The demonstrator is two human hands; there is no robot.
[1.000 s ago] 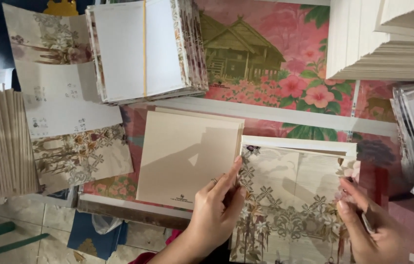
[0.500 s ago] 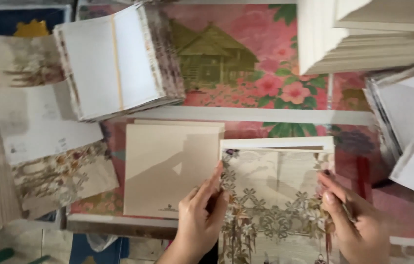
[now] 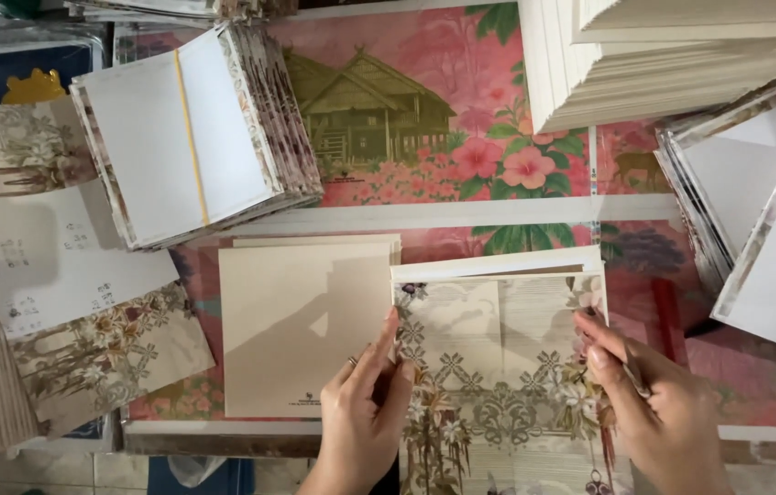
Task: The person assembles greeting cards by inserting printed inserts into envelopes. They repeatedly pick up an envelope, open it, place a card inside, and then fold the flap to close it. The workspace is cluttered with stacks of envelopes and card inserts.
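Cream floral card (image 3: 498, 367), lower centre of frame, held by two bare hands.
Left hand (image 3: 365, 417) pinches its left edge; right hand (image 3: 658, 412) grips the right edge. Plain beige cards (image 3: 301, 321) lie just left; banded card bundle (image 3: 191, 133) upper left.

The near card (image 3: 498, 367) is cream with grey floral lace, the envelope (image 3: 301, 330) left of it plain beige, the far-left banded stack (image 3: 177, 137) white with a yellow band, over a pink flowered cloth (image 3: 479, 137).
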